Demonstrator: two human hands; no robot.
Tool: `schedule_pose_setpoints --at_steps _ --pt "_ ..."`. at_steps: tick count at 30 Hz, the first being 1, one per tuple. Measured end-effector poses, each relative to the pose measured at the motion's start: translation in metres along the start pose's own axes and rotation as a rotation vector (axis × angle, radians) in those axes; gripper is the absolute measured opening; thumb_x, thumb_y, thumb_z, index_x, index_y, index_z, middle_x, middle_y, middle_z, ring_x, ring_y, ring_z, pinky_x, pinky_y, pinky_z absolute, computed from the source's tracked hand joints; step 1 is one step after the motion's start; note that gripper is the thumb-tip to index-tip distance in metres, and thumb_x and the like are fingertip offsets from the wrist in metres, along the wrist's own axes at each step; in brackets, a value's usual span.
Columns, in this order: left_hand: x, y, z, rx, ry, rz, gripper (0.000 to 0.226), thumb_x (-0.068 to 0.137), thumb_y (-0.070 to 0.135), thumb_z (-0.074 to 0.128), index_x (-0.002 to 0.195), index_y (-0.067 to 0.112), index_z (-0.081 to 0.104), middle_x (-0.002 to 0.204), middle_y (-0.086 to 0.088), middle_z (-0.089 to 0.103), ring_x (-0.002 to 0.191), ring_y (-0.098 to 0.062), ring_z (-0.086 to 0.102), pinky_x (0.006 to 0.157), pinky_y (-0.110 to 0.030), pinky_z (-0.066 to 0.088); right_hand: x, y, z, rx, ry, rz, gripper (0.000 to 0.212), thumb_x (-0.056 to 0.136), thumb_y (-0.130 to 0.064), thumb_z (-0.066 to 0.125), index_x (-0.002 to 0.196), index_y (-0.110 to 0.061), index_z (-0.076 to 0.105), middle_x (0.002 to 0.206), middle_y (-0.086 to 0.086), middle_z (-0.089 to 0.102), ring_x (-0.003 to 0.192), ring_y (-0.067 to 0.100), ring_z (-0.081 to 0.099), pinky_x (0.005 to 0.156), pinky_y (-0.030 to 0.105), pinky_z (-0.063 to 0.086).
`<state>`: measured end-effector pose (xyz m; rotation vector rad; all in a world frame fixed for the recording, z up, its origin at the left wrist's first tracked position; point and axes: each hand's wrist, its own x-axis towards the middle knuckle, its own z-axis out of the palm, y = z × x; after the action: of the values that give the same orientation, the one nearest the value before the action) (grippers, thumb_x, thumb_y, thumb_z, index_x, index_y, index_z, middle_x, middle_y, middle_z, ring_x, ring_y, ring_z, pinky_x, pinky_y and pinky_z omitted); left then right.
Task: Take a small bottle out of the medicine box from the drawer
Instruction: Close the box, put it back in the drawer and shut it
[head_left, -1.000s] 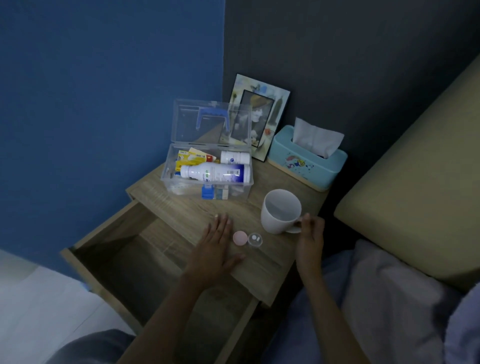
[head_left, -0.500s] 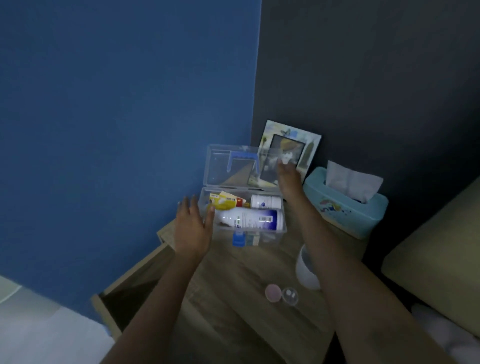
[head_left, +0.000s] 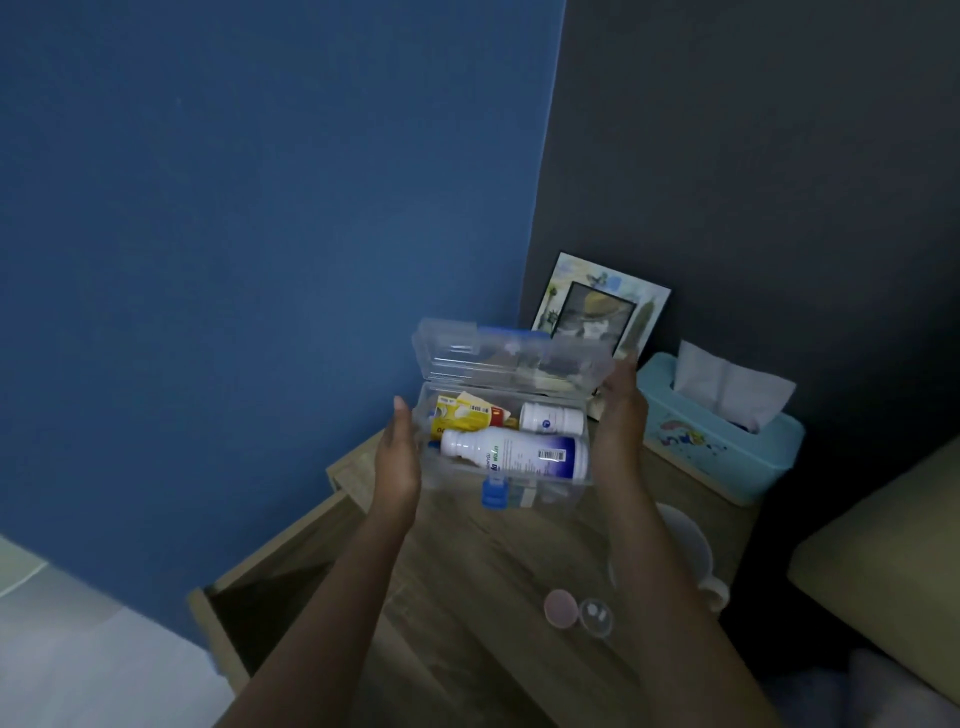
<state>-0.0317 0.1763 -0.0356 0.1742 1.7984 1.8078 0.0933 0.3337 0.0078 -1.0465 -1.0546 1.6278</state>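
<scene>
**Both hands clasp the open medicine box over the bedside table**

The left hand (head_left: 397, 457) presses flat against the left end of the clear medicine box (head_left: 506, 480), fingers straight and pointing up the frame, thumb hidden behind the wall. The right hand (head_left: 618, 415) presses the right end, its fingers reaching up beside the half-raised lid (head_left: 511, 358). Both forearms run in from the bottom of the frame. Neither hand curls round anything; the box is held between the two palms, at centre frame.

Inside, a large white bottle (head_left: 514, 454) with a blue-and-white label lies on its side along the front wall. Just behind it, toward the right end, lies a small white bottle (head_left: 550, 420), and at the left a yellow packet (head_left: 465, 415). A blue latch (head_left: 493, 491) hangs at the box front.

Below is a wooden bedside table (head_left: 467, 597) with its drawer (head_left: 260, 613) pulled open at lower left. On the top, lower right, a pink cap (head_left: 560, 609) lies touching a small clear dome (head_left: 596, 616), with a white mug (head_left: 685, 556) partly hidden by the right forearm. A picture frame (head_left: 602, 306) leans on the dark grey wall; a teal tissue box (head_left: 722, 441) sits right of it. The blue wall fills the left.
</scene>
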Motion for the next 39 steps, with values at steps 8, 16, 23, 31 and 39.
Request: schedule_pose_setpoints --at_steps 8,16,23,31,39 --pt "-0.018 -0.002 -0.005 -0.113 -0.070 0.132 0.060 0.090 0.063 0.040 0.117 0.017 0.066 0.110 -0.004 0.073 0.104 -0.019 0.069 0.089 -0.036 0.054 -0.065 0.054 -0.021 -0.162 0.134 -0.177 0.034 0.095 -0.041 0.051 0.111 -0.016 0.067 0.100 0.002 0.072 0.083 0.005 0.069 0.070 0.019 0.056" --pt "-0.014 -0.006 -0.009 0.105 -0.050 0.172 0.035 0.090 0.026 0.065 0.119 0.007 0.067 0.107 -0.012 0.074 0.097 -0.025 0.072 0.078 -0.032 0.059 -0.062 0.059 -0.016 -0.182 0.168 -0.088 0.043 0.090 -0.025 0.063 0.131 -0.016 0.055 0.119 0.006 0.066 0.100 0.022 0.068 0.079 0.036 0.058" --pt "-0.024 -0.004 -0.005 0.339 0.221 0.217 0.051 0.083 0.040 0.070 0.121 0.008 0.057 0.111 -0.001 0.058 0.103 -0.020 0.060 0.083 -0.032 0.053 -0.064 0.059 -0.015 -0.145 0.198 -0.074 0.043 0.089 -0.024 0.066 0.129 -0.012 0.058 0.119 0.010 0.068 0.100 0.023 0.068 0.064 0.015 0.055" --pt "-0.064 -0.047 0.027 0.297 -0.183 -0.092 0.050 0.097 0.049 0.041 0.095 0.008 0.070 0.093 -0.013 0.070 0.086 -0.023 0.063 0.083 -0.038 0.050 -0.060 0.064 -0.018 -0.163 0.208 -0.079 0.043 0.087 -0.024 0.067 0.128 -0.013 0.059 0.118 0.007 0.069 0.102 0.021 0.067 0.083 0.035 0.057" --pt "-0.066 -0.039 0.029 0.350 -0.146 0.102 0.037 0.095 0.031 0.055 0.072 0.003 0.065 0.068 -0.010 0.063 0.066 -0.018 0.058 0.073 -0.036 0.050 -0.055 0.071 -0.019 -0.172 0.179 -0.137 0.029 0.088 -0.025 0.066 0.116 -0.019 0.064 0.111 0.001 0.069 0.094 0.014 0.068 0.078 0.031 0.058"
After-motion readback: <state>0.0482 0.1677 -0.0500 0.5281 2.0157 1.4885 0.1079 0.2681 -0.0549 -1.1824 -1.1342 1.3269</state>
